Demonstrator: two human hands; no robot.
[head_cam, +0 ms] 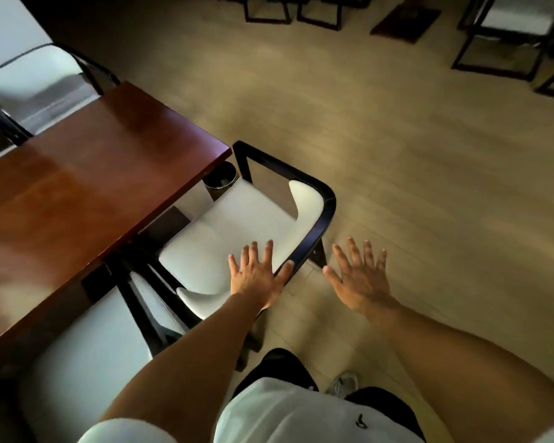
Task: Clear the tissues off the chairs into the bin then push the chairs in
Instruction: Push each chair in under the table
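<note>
Left hand [256, 276] is lying flat with fingers spread, thumb resting on the black back rail of the white chair [237, 225], grasping nothing; right hand [360, 278] is hovering open beside it over the floor [429, 155]. No tissues are showing on the seat, so the pushing-in step appears under way, calling for a steady shove toward the wooden table [77, 187]. The bin [220, 183] is standing at the table corner, touching the chair's front edge, with more chairs across the room.

White short-sleeved shirt [288, 414], black shorts [279, 366], grey sneaker [344, 383]
</note>
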